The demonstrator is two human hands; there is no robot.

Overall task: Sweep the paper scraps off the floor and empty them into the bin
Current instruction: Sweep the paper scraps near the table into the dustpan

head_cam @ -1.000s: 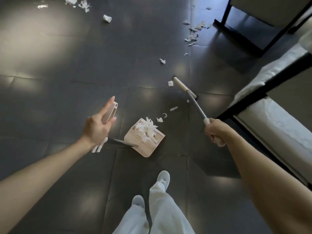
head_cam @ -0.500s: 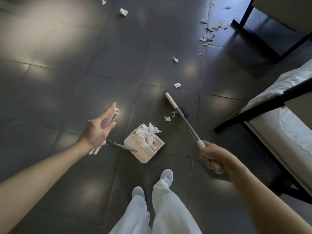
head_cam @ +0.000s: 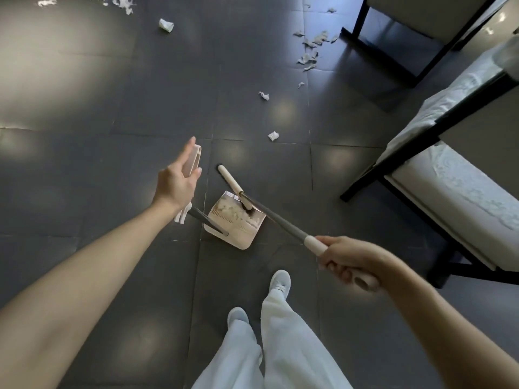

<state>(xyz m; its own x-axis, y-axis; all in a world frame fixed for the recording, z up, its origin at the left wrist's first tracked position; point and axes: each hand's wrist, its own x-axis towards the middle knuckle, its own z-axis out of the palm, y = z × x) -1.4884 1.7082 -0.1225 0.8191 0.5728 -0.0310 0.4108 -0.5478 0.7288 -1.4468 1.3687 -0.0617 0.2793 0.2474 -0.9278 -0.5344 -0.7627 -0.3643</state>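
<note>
Left grip [head_cam: 177, 181] holding the top of the dustpan handle [head_cam: 194, 160], thumb against it, fingers almost straight along it. Right grip [head_cam: 345, 259] wrapped firmly around the near end of the broom [head_cam: 280, 223]. Broom head [head_cam: 233, 183] at the mouth of the dustpan [head_cam: 241, 231], dark bristles inside. Dustpan standing on the floor [head_cam: 112, 136] in the middle, just beyond the feet, with some paper scraps [head_cam: 231, 213] already in it. More scraps farther off: single pieces [head_cam: 273, 135] beyond the pan, a cluster [head_cam: 310, 49] far right, others far left. Bed [head_cam: 449, 192] on the right. Bin not in view.

Probably very light and soft paper, easy to scatter or to slip past the pan edge. Best handled with short, gentle strokes. For carrying, better to hold the pan by the handle top, level, without tilting.
</note>
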